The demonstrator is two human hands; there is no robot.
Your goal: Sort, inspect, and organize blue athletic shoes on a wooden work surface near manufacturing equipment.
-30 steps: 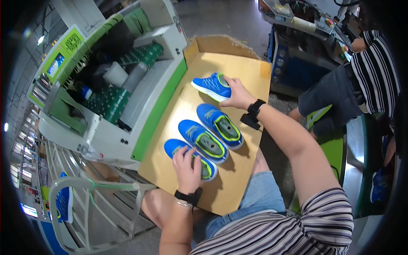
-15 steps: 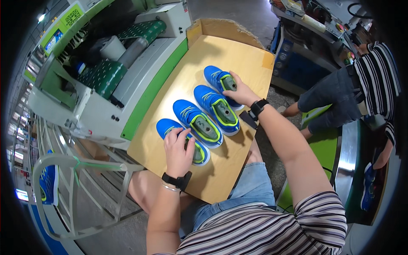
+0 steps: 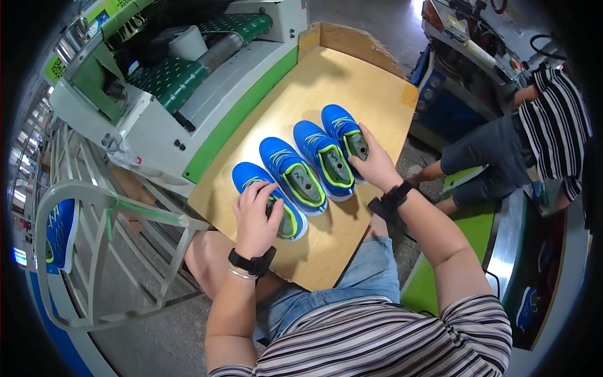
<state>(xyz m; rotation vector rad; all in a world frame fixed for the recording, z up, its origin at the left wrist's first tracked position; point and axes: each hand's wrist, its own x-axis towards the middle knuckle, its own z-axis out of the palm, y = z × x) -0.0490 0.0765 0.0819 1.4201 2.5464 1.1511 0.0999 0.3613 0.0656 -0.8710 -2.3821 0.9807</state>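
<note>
Resting on a tilted plywood worktop (image 3: pixel 352 81) are four small blue shoes with lime-yellow trim, set side by side in a slanted row, toes pointing up and away from the person. Each has a grey last filling its opening, which likely keeps the uppers in shape while they are handled.

The left hand (image 3: pixel 254 217) lies over the heel end of the nearest shoe (image 3: pixel 267 195), at the left end of the row; its grip is closed around the heel and collar, fingers curled over the grey last, so the shoe is pinned to the board rather than lifted. The right hand (image 3: pixel 375 164) wraps the heel of the farthest shoe (image 3: pixel 344 132) at the right end, thumb on the inner side beside the last and fingers round the outer side, its grip clamped on that shoe, which also sits flat on the wood. Holding at the heels seems to let both end shoes be nudged into line with the two middle shoes (image 3: pixel 311 166), which lie untouched between them, nearly touching one another.

Both wrists carry dark bands. To the left of the worktop stands a white and green machine with a green belt (image 3: pixel 169 75). At the right a seated person in a striped shirt (image 3: pixel 556 119) works at another bench, well apart. Another blue shoe (image 3: pixel 61 229) hangs on a rack at far left.
</note>
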